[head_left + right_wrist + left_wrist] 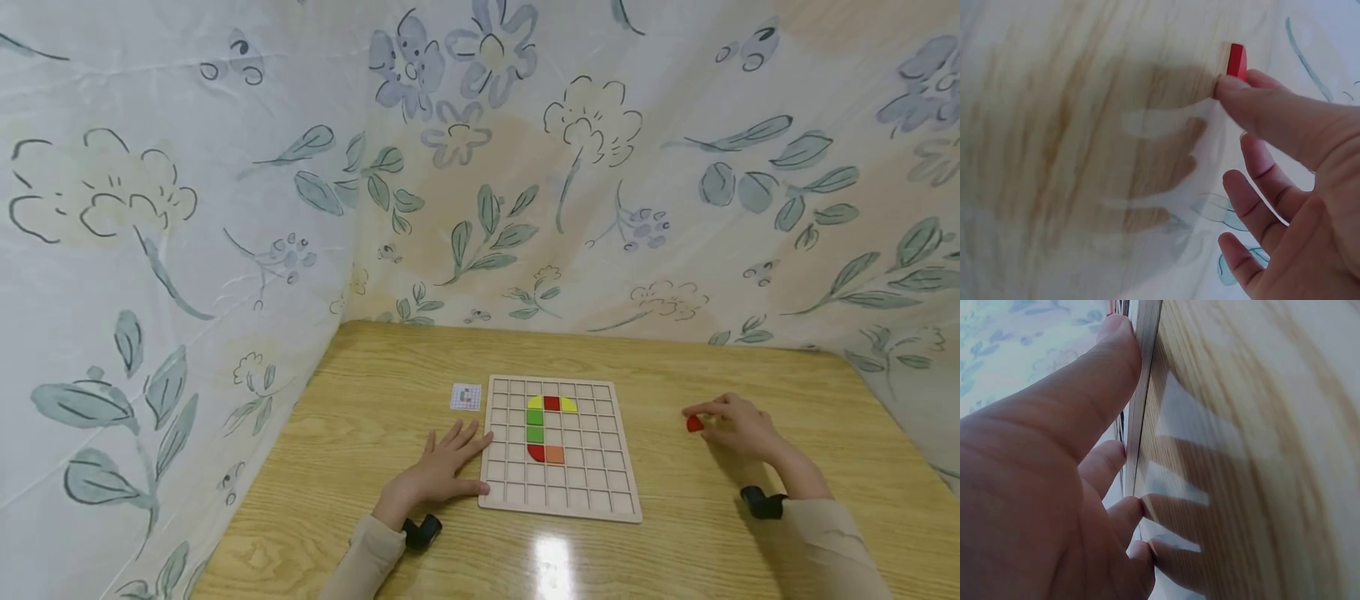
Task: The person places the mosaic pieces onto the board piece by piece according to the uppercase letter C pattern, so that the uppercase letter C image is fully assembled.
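Note:
A wooden grid board (pixel 588 483) lies on the table with several coloured pieces in its cells. They are two yellow rounded pieces (pixel 570 406) with a red square (pixel 552 403) between them, two green squares (pixel 535 425), a red rounded piece (pixel 536 453) and an orange square (pixel 555 455). My left hand (pixel 442 468) rests at the board's left edge, fingers spread, thumb and fingertips touching the rim. To the right of the board, my right hand (pixel 738 427) pinches a red rounded piece (pixel 1236 60) between thumb and index finger; its other fingers are loosely extended.
A small card (pixel 466 397) printed with a grid pattern lies left of the board's upper corner. The wooden table (pixel 405 358) ends at a flowered cloth (pixel 465 283) behind and on both sides. Each wrist wears a black device (pixel 763 502).

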Demonstrator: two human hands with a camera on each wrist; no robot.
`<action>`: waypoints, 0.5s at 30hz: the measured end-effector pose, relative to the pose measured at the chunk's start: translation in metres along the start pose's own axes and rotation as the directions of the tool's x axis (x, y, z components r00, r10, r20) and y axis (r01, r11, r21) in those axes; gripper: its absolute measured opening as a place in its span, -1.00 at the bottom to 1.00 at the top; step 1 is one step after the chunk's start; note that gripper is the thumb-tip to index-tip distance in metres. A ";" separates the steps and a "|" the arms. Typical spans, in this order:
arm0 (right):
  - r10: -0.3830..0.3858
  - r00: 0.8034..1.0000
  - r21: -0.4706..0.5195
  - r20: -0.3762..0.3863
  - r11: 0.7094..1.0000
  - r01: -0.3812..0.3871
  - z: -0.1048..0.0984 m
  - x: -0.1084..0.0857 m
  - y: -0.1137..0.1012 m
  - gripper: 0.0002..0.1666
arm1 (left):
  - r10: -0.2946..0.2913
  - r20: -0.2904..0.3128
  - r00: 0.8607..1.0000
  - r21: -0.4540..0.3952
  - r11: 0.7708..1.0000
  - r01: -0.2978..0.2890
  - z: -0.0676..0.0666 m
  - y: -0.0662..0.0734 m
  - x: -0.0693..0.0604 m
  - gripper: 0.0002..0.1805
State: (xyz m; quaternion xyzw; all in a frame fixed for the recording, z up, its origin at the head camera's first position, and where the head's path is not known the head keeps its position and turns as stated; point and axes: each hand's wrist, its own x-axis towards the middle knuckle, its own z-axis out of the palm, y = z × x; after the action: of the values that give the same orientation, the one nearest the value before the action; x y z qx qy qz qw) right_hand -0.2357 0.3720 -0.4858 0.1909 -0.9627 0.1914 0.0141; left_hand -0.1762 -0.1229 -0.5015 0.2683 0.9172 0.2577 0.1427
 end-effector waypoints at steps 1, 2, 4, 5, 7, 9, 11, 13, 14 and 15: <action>-0.004 1.000 0.006 0.003 1.000 0.004 0.000 0.001 0.002 -0.60 | -0.002 0.000 1.000 0.004 1.000 0.002 0.000 -0.001 0.000 -0.15; -0.007 1.000 0.012 0.005 1.000 0.007 0.000 0.001 0.004 -0.60 | -0.002 -0.001 1.000 0.004 1.000 0.002 0.001 -0.001 0.001 -0.15; -0.019 1.000 0.021 0.006 1.000 0.019 -0.001 0.003 0.008 -0.61 | -0.004 -0.003 1.000 0.003 1.000 0.004 0.002 -0.002 0.001 -0.15; -0.024 1.000 0.030 0.007 0.999 0.024 -0.001 0.003 0.010 -0.62 | -0.004 -0.003 1.000 0.002 1.000 0.004 0.002 -0.002 0.001 -0.15; -0.042 0.999 0.051 0.004 0.998 0.042 -0.001 0.004 0.014 -0.64 | -0.007 -0.004 1.000 -0.002 1.000 0.007 0.002 -0.002 0.001 -0.16; -0.056 0.998 0.070 0.004 0.996 0.055 -0.001 0.004 0.016 -0.65 | -0.010 -0.003 1.000 -0.005 1.000 0.010 0.001 -0.001 0.001 -0.16; -0.058 0.998 0.087 0.007 0.995 0.057 -0.001 0.004 0.018 -0.67 | -0.010 -0.003 1.000 -0.009 1.000 0.010 0.001 0.000 0.001 -0.16; -0.048 0.999 0.093 0.008 0.995 0.047 -0.001 0.004 0.018 -0.67 | -0.008 -0.003 1.000 -0.012 1.000 0.008 0.001 0.000 0.000 -0.16; -0.040 0.999 0.095 0.007 0.995 0.039 -0.001 0.004 0.018 -0.68 | -0.007 -0.004 1.000 -0.012 1.000 0.007 0.001 0.000 0.000 -0.16; -0.033 0.999 0.092 0.006 0.995 0.032 -0.001 0.004 0.018 -0.68 | -0.005 -0.006 1.000 -0.012 1.000 0.005 0.001 0.000 0.000 -0.16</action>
State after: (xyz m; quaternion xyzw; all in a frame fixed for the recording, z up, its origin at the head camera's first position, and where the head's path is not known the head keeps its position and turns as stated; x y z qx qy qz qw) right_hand -0.2461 0.3864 -0.4913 0.2077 -0.9496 0.2346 0.0049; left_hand -0.1755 -0.1222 -0.5022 0.2643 0.9167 0.2637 0.1424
